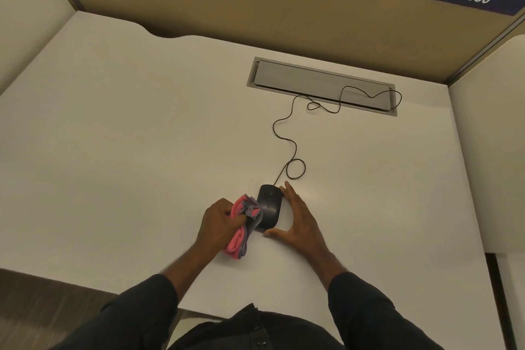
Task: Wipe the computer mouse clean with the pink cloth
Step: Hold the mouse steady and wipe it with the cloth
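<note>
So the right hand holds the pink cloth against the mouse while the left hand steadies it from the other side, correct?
Not quite: the hands are swapped. In the head view the left hand grips the pink cloth against the mouse, and the right hand, fingers straight, steadies the mouse from the other side.

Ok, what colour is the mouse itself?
Black, cable included; the mouse shows plainly in the head view.
</note>
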Available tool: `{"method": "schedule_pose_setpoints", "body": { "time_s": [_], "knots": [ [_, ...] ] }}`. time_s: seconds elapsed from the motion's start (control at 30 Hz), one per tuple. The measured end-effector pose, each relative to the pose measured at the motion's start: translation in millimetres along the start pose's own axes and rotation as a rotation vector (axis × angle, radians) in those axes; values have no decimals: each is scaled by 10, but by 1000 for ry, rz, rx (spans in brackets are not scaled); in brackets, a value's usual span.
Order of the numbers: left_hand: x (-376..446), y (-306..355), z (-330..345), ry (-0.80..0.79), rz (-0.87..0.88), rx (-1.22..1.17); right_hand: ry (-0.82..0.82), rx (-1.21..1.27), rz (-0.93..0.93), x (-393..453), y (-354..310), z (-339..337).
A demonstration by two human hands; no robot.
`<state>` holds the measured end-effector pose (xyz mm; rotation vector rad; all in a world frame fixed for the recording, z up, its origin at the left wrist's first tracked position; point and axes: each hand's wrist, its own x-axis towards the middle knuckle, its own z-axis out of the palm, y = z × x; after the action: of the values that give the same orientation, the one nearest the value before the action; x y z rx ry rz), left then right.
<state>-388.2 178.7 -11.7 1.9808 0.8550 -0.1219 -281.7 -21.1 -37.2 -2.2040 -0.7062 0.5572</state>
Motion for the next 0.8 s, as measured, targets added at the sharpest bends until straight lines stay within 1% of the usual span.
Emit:
{"method": "schedule_pose_setpoints", "body": {
  "time_s": [0.3,0.63,0.8],
  "knots": [
    [-263,-145,45,25,20,38,8,3,6,-16,-11,2],
    [-434,-229,42,-3,15,80,-15,-37,-48,-14,11,-1],
    [-497,-287,13,8,14,58,-23,-43,-77,-5,25,3]
  ]
}}
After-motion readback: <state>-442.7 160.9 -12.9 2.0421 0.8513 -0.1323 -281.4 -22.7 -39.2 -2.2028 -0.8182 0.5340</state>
